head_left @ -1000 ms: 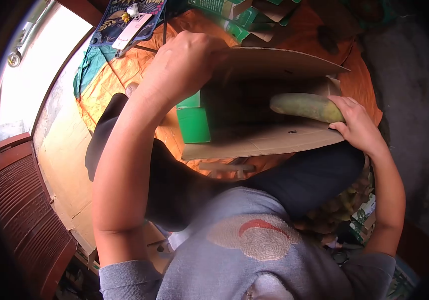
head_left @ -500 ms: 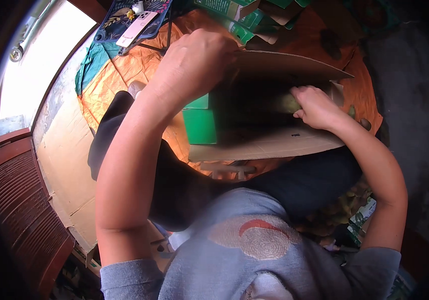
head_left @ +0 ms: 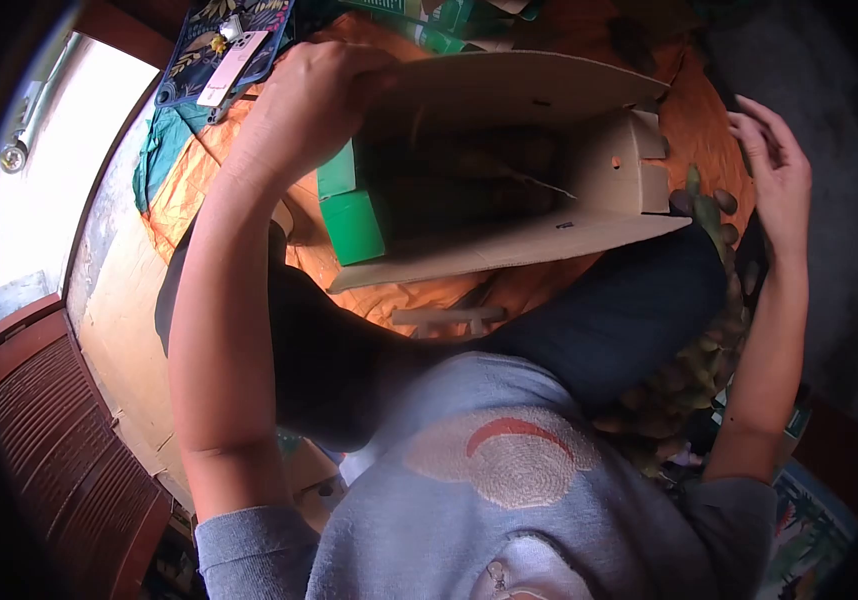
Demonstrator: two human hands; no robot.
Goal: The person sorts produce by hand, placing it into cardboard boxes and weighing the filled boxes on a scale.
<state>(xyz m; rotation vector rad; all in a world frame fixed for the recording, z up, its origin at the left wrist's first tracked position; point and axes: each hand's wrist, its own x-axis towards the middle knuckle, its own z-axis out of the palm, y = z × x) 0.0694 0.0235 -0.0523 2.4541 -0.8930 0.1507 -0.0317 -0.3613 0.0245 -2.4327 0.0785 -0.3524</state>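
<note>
A cardboard box (head_left: pixel 629 165) with green outer flaps lies open in front of my crossed legs. Its inside is dark, and some brownish pieces with a thin stalk show in there. My left hand (head_left: pixel 324 95) is closed on the box's upper left edge; its fingertips are partly hidden. Off to the right of the box, my right hand (head_left: pixel 774 155) is raised with its fingers apart and nothing in them. Below and left of that hand, several brown-green fruits (head_left: pixel 714 215) lie beside my knee.
An orange sheet (head_left: pixel 694 130) spreads under the box. A pink phone (head_left: pixel 234 68) rests on a patterned stool at the upper left. Green cartons (head_left: pixel 439 38) lie at the top. More fruits (head_left: pixel 684 385) are heaped by my right thigh. Flat cardboard (head_left: pixel 129 340) lies on the left.
My right hand has come out of the box and moved right, letting go of the greenish piece it held. The box and my left hand appear further left, and the box's inside shows more.
</note>
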